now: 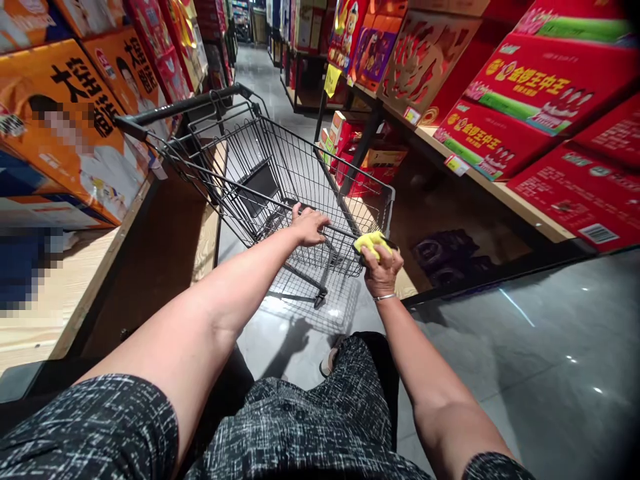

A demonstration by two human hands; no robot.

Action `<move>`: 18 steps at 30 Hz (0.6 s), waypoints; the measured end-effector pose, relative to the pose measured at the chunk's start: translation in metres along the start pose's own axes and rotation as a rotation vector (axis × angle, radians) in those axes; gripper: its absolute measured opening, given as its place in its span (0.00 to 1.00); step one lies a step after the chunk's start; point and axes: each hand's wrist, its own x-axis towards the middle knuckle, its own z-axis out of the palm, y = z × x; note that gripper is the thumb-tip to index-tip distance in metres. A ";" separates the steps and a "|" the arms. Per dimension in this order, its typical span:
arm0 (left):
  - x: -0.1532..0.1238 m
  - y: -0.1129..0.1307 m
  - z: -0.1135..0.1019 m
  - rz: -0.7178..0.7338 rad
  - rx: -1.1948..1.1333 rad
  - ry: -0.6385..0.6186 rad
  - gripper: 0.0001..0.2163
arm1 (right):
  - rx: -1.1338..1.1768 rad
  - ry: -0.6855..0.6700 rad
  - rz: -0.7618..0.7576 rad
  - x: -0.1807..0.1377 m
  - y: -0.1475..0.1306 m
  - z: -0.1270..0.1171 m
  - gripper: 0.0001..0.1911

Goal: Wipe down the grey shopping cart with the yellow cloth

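As we bend over a black wire shopping cart in a supermarket aisle, our left hand closes its grip on the top wire at the cart's near end, fingers curled over the rim. Our right hand, just beside it at the cart's near right corner, has its grip shut tight on a bunched yellow cloth, which is pressed against the corner of the basket. A thin silver bracelet circles that wrist.

The cart's dark handle bar runs across its far end, well apart from both hands, and a dark panel sits inside the basket toward that end.

Left of the cart, orange cartons with bold black lettering lean on a pale wooden shelf. Right of the cart, red gift boxes with gold characters rest on a sloping shelf, with small price tags along its edge. More red boxes are stacked low, just beyond the cart's right side.

Beneath the cart lies a glossy grey tiled floor that catches the ceiling lights. On the near side of the cart, our black-and-white patterned clothing fills the foreground, and a sandalled foot shows on the tiles.
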 end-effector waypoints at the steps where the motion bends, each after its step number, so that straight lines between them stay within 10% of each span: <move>1: 0.000 0.000 0.000 -0.001 0.001 -0.002 0.19 | 0.000 -0.026 0.014 -0.008 -0.002 0.010 0.24; 11: 0.003 0.001 0.000 0.012 -0.005 -0.010 0.19 | -0.046 -0.447 0.099 -0.096 0.003 0.104 0.28; 18: 0.002 0.000 -0.002 0.013 0.001 -0.012 0.19 | 0.041 -0.262 0.015 -0.077 0.024 0.076 0.29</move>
